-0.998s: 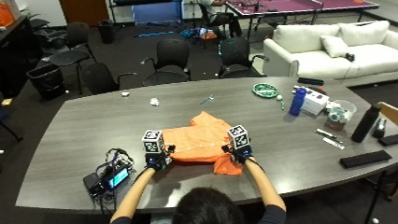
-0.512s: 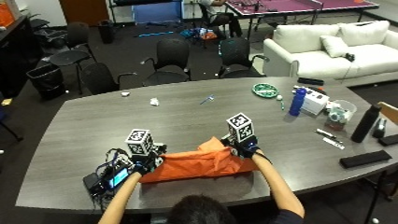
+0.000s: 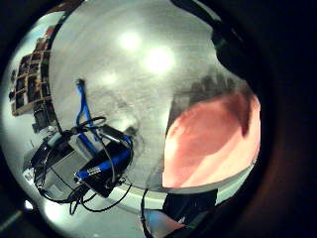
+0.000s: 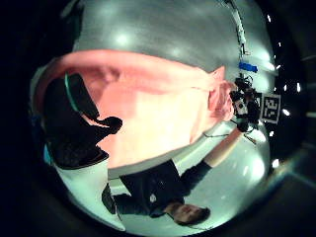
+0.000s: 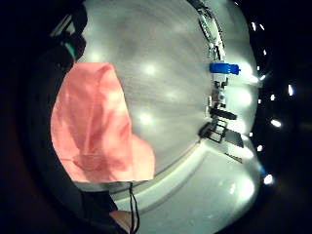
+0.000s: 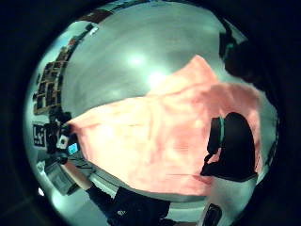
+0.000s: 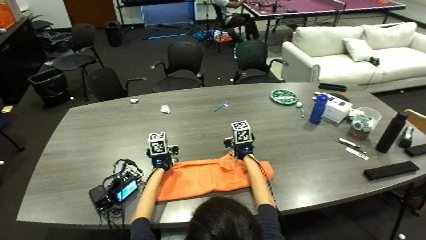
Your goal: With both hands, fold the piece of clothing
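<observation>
The orange fabric garment (image 7: 212, 177) is seen lying on the grey oval table (image 7: 200, 125) close to its near edge, just in front of the person, stretched sideways into a long, low band with a bunched ridge towards its right end. The left hand (image 7: 160, 161) is placed at the garment's far left corner and the right hand (image 7: 242, 149) at its far right corner; dark fingers (image 4: 111, 123) are shown curled onto cloth in the palm views, so each hand is judged to be pinching the fabric, though the pinch itself is not plainly seen from above. For the fold to be done well, both far corners would best be kept level and taut, the crease squared with the table edge, and the bunching at the right smoothed out before anything is released. The black device with tangled cables (image 7: 116, 189) should be kept clear of, as it sits just beside the left end. Compared with half a second ago, the hands are seen further from the person and closer together, and the cloth is laid flatter.
</observation>
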{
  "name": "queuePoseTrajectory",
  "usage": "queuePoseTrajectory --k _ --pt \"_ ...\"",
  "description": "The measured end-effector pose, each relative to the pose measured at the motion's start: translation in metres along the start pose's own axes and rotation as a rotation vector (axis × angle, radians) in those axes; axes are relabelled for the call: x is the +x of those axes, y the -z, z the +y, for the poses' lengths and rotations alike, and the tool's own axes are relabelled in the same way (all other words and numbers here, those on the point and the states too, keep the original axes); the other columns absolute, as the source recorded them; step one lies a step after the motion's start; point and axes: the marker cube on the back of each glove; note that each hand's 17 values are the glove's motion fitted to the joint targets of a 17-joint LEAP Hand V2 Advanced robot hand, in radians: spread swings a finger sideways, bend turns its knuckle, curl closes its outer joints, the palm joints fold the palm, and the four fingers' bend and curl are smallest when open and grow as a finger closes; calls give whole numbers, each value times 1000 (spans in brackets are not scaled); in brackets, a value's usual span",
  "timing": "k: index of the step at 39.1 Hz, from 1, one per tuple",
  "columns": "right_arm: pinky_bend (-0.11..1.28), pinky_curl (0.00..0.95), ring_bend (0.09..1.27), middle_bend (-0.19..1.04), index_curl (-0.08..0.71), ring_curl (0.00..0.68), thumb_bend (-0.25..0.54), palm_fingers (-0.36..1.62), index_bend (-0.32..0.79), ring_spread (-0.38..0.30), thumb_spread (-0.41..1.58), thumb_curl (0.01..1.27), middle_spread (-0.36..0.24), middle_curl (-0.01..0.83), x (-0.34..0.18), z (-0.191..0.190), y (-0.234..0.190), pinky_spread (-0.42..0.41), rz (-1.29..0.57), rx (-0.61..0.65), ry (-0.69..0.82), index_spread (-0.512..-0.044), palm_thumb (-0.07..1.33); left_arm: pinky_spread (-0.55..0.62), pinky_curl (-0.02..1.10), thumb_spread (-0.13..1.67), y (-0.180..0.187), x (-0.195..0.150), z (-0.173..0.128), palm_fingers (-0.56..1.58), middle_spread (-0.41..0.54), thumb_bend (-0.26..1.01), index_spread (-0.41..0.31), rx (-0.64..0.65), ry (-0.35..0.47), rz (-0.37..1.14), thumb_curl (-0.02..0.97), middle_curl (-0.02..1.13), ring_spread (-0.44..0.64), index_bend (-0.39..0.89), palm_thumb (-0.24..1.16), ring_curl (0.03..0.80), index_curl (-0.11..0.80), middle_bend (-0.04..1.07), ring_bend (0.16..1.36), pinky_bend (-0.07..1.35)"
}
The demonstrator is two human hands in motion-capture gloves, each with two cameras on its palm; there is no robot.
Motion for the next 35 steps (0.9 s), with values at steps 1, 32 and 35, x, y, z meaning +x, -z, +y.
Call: queuePoseTrajectory --k 1,32,35 --pt "456 395 462 269 462 451 3 883 116 -239 580 702 -204 504 10 -2 -4 -284 -8 5 -10 -269 1008 -172 448 1482 -3 5 -5 795 -225 37 -249 -5 -10 -8 586 602 -229 177 578 478 638 301 403 176" --pt "777 422 613 189 162 435 -7 636 -32 -77 1228 485 -35 398 127 84 -107 -29 -120 -399 -248 -242 588 306 413 1379 -116 12 42 131 142 -38 -78 14 -104 -63 372 323 275 136 234 416 464 80 495 304" --pt "837 416 703 240 116 441 28 895 -59 -147 1200 505 -76 414 123 80 -106 -171 -126 -356 -241 -232 688 339 404 1375 -121 10 40 97 150 -37 -73 8 -92 -46 347 305 317 164 186 403 456 109 497 307"
